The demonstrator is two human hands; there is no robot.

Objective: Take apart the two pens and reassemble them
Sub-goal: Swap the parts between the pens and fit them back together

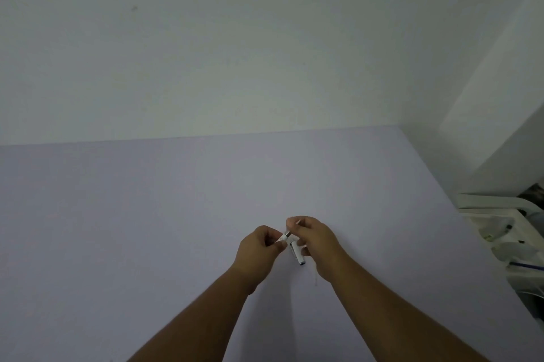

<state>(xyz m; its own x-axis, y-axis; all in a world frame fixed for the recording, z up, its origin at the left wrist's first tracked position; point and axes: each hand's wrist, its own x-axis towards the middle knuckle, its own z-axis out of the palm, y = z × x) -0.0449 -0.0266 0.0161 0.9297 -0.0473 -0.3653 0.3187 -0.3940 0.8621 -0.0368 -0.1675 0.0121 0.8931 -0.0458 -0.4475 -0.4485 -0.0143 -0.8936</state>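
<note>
Both of my hands meet above the pale lilac table [147, 229], a little right of centre. My left hand [259, 252] pinches a small white pen piece [283, 236] between thumb and fingers. My right hand [315, 239] grips a white pen barrel [298, 254] that hangs down and ends in a dark tip. A thin white refill [298, 222] pokes out above the right fingers. The left hand's piece touches the barrel's upper end by a small metallic ring. A second pen is not visible.
A white wall rises behind the table's far edge. At the right edge sits a white tray or bin [500, 214] with clutter, including a blue pen-like stick [527, 266]. A white cabinet side [500, 96] stands above it.
</note>
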